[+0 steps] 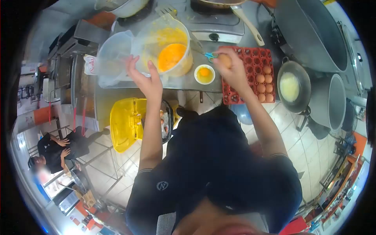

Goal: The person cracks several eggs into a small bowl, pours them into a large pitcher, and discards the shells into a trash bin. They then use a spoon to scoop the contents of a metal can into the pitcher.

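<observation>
My right hand (232, 70) is closed around a brown egg (225, 60), just left of a red egg tray (250, 58) that holds several eggs at its right side. Fingers spread and empty, my left hand (147, 78) hovers at the front of a large clear container (184, 35) with beaten orange egg (171, 56) inside. Between my hands, a small white bowl (204, 74) contains a raw egg with its yolk. Teal scissors handles (210, 56) lie behind the bowl. A clear plastic lid or bag (113, 58) rests left of the container.
A pan (290, 84) with something pale in it stands right of the tray, near large grey pots (313, 35). Below the counter edge is a yellow-lidded bin (121, 125). Behind are stove burners (215, 29). Another person (58, 150) sits far left.
</observation>
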Motion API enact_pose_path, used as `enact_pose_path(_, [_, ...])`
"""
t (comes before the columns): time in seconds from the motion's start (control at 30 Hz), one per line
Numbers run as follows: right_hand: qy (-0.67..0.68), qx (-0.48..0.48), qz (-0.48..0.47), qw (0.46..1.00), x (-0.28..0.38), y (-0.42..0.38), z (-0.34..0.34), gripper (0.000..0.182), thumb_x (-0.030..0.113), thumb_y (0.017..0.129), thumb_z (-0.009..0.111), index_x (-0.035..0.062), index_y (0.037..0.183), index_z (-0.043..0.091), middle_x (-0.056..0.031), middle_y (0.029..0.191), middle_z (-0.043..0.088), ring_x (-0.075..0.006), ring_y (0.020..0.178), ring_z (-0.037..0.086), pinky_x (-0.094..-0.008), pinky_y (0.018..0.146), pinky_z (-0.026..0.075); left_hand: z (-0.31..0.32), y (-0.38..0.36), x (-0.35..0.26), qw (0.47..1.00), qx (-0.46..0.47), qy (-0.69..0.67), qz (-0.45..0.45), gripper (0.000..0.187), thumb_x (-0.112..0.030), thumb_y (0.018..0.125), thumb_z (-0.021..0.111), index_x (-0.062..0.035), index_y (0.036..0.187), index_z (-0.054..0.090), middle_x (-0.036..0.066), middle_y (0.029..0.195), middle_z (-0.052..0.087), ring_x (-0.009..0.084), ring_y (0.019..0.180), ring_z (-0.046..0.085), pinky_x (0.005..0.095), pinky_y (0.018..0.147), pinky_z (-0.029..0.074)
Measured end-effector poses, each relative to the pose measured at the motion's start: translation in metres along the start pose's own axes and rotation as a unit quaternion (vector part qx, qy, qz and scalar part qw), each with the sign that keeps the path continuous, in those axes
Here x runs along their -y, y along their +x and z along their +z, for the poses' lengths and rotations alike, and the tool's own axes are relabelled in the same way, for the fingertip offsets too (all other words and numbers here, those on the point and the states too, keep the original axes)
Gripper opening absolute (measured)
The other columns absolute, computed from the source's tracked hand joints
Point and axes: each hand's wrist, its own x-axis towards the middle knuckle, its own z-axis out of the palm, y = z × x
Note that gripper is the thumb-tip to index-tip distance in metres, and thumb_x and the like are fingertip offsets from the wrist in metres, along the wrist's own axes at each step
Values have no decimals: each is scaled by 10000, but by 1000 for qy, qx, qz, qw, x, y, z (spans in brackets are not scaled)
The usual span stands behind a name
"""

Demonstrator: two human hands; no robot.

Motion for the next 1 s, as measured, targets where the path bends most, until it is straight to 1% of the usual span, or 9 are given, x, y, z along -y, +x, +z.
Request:
enact_pose_path(0.03, [-120,-6,-173,977,11,11,16,268,211,926,720,125,1165,633,-27,765,622,-187,575,618,-332,516,477,0,1,-2,1000,-8,-2,4,451,-93,953,648,-10,1348,448,218,1462,430,377,1398,388,511,1136,313])
enact_pose_path(0.07, [-235,-14,-338,911,21,20,29,263,268,921,711,137,1139,643,-57,721,624,-233,569,634,-363,504,477,0,2,-5,1000,-7,-3,15,444,-83,940,648,-5,1332,456,237,1451,423,405,1383,384,523,1142,298])
enact_pose_path(0.1, [-235,-15,-345,909,32,27,41,263,268,921,711,137,1139,643,-57,721,624,-233,569,634,-363,504,477,-1,4,-6,1000,-5,-3,25,437,-72,927,648,1,1317,464,257,1441,416,434,1369,379,534,1147,283])
enact_pose_path(0.17, [-361,35,-356,861,50,37,58,261,362,904,683,161,1066,648,-102,694,622,-284,612,652,-396,515,489,-1,5,-6,1000,-8,-4,27,435,-71,927,647,-1,1316,465,257,1443,413,436,1363,383,536,1143,287])
enact_pose_path(0.2, [-425,90,-310,846,47,43,64,291,343,897,703,145,1103,650,-82,802,683,-290,639,674,-384,546,511,-1,4,-7,1000,-5,-1,24,433,-70,927,646,-2,1314,465,257,1444,411,438,1357,386,538,1139,290])
enact_pose_path(0.4, [-383,88,-347,852,44,50,70,280,328,894,702,142,1094,642,-95,747,668,-298,615,666,-406,531,505,0,2,-7,1000,-10,-21,8,433,-66,917,653,-5,1306,474,249,1444,413,431,1353,389,536,1130,295])
enact_pose_path(0.8, [-379,104,-313,865,40,45,74,269,346,895,682,137,1057,633,-99,682,657,-309,596,665,-426,529,509,-1,2,-11,1000,-4,-26,3,422,-79,934,656,1,1308,478,248,1441,423,430,1362,385,529,1144,286])
enact_pose_path(0.93, [-374,39,-338,863,61,36,78,260,348,888,680,139,1032,619,-96,671,652,-313,575,656,-438,507,500,0,1,-5,1000,-12,-2,24,405,-87,941,660,5,1299,494,255,1416,458,431,1360,411,534,1162,288])
enact_pose_path(1.0, [-408,128,-276,861,46,39,80,244,343,881,673,146,1006,605,-93,662,647,-314,561,651,-445,484,491,0,0,-8,1000,-16,1,26,404,-100,948,661,11,1299,496,249,1419,458,421,1368,406,531,1157,300])
